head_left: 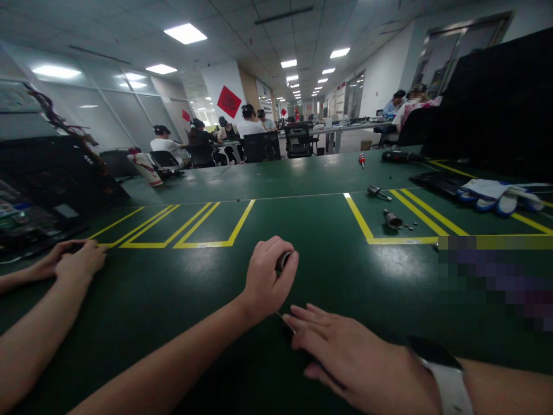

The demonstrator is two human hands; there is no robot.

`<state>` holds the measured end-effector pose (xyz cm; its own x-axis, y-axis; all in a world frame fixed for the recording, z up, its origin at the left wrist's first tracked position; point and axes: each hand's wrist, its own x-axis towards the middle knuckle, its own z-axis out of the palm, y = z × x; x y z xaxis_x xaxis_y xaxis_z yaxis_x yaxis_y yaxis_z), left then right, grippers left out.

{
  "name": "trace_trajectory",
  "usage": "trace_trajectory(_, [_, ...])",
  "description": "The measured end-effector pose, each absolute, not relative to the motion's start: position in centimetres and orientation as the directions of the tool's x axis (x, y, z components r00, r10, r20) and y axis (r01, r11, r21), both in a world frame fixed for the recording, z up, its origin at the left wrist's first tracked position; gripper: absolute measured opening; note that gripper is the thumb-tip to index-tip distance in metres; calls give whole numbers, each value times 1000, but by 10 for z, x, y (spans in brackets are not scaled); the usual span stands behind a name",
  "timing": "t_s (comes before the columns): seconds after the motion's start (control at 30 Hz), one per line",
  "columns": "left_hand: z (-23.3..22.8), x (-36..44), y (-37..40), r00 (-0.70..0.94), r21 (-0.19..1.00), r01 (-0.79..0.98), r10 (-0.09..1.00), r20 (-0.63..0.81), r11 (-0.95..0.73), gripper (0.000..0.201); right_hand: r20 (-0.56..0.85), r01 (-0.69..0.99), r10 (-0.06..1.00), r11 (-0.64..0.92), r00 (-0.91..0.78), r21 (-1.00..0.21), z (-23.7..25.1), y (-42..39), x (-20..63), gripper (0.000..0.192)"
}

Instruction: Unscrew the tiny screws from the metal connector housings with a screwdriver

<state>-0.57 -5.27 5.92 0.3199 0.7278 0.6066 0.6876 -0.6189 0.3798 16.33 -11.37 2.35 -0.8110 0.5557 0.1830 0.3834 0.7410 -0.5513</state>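
My left hand [268, 276] is closed around a small round metal part [283, 260]; only its dark rounded end shows between thumb and fingers. Nearer to me, my right hand [345, 349] is low over the green table, a watch on its wrist. A thin metal shaft [286, 323], apparently a screwdriver's, sticks out from under its fingertips toward my left hand. Most of that tool is hidden by the palm. Farther right lie a metal cup-shaped part [392, 219], several small pieces [409, 226] and a metal part with a shaft [379, 192].
Yellow tape [207, 244] marks areas on the table [216, 288]. A red screwdriver [362, 161], power drill [401, 156] and white-blue gloves [496, 196] lie at the back right. A co-worker's hands [80, 259] are at left, by dark equipment [56, 184]. A blurred patch covers the right edge.
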Motion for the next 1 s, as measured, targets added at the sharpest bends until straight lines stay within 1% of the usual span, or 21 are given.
trace_trajectory(0.03, [63,-8,-60,301,417,678,746,594,-606,21,158,357,519,749,-840,-559,20,-124,165,32])
trace_trajectory(0.07, [65,-11,-67,286,453,667,765,577,-591,21,160,308,465,770,-871,-559,17,-132,166,30])
trace_trajectory(0.1, [67,-13,-74,272,488,660,786,555,-572,21,167,285,448,772,-878,-568,14,-138,168,29])
trace_trajectory(0.13, [68,-14,-80,265,521,650,808,526,-553,21,161,270,437,763,-885,-588,11,-143,169,33])
trace_trajectory(0.23, [69,-16,-96,239,628,605,864,444,-490,20,145,287,471,724,-870,-628,13,-151,173,39])
trace_trajectory(0.3, [70,-16,-105,204,701,565,896,393,-436,20,160,289,475,734,-865,-614,21,-154,177,32])
trace_trajectory(0.37, [71,-16,-113,166,764,522,923,346,-380,19,218,287,515,726,-829,-625,30,-156,184,26])
trace_trajectory(0.43, [71,-16,-118,131,808,484,941,312,-336,17,254,350,644,656,-722,-668,35,-159,190,31])
trace_trajectory(0.47, [70,-16,-119,119,823,471,947,298,-318,16,260,370,690,622,-676,-690,37,-160,193,33])
trace_trajectory(0.5, [69,-16,-121,112,833,463,952,284,-303,15,254,390,724,593,-641,-705,37,-160,195,33])
trace_trajectory(0.57, [64,-16,-122,121,841,462,959,255,-282,14,236,405,739,573,-631,-712,37,-160,196,31])
trace_trajectory(0.63, [58,-17,-122,145,835,476,961,234,-275,13,227,397,712,593,-665,-700,37,-158,194,32])
trace_trajectory(0.73, [51,-19,-122,189,820,490,954,232,-296,12,255,354,662,640,-705,-682,38,-158,190,39])
trace_trajectory(0.8, [48,-21,-122,220,812,487,945,243,-323,11,280,342,664,646,-693,-683,35,-158,191,41])
trace_trajectory(0.87, [46,-23,-124,248,798,488,933,263,-354,13,325,371,736,608,-594,-702,31,-159,196,38])
trace_trajectory(0.93, [44,-24,-125,279,772,504,919,278,-386,16,334,410,839,511,-430,-755,28,-158,201,27])
trace_trajectory(0.97, [43,-24,-125,300,755,516,911,284,-405,17,306,415,879,448,-365,-792,27,-157,204,19])
trace_trajectory(1.0, [42,-24,-125,325,734,528,901,289,-426,17,273,401,905,393,-325,-827,27,-156,205,18])
